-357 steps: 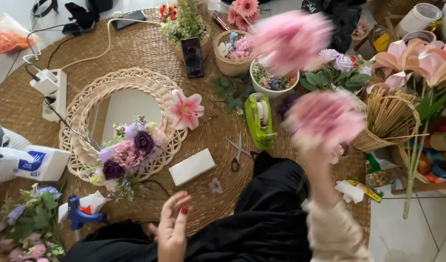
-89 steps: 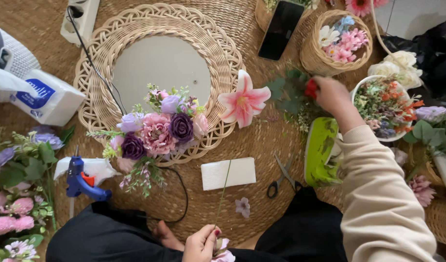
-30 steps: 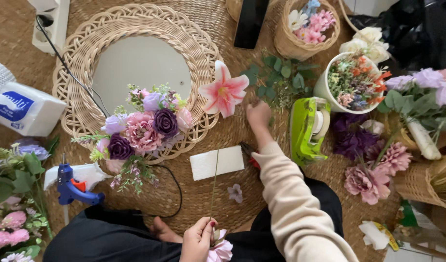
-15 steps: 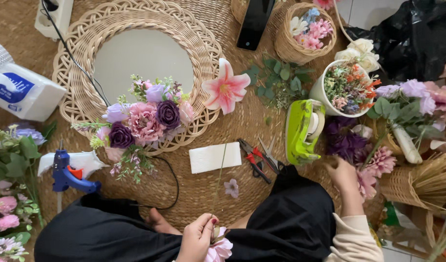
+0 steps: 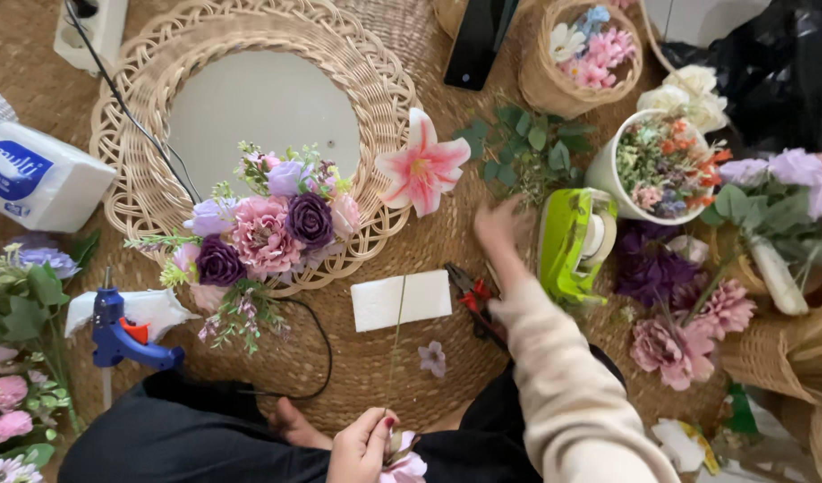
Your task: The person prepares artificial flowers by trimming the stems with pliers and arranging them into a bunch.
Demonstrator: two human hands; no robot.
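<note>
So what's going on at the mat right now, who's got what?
A person sits at a woven mat decorating a round wicker-framed mirror with artificial flowers. The left hand holds a pale pink flower on a thin stem near the lap. The right hand, blurred, reaches over red-handled cutters toward a sprig of green leaves, beside a green tape dispenser. A blue glue gun lies at the left.

On the tan woven mat [image 5: 375,358]: a pink-and-white lily [image 5: 421,166], purple and dusty-pink roses [image 5: 276,234] on the pale wicker frame [image 5: 151,192], a blue glue gun [image 5: 120,333] with orange trigger, a lime-green tape dispenser [image 5: 574,243], a white pad [image 5: 402,300], red-handled scissors [image 5: 472,293].
</note>
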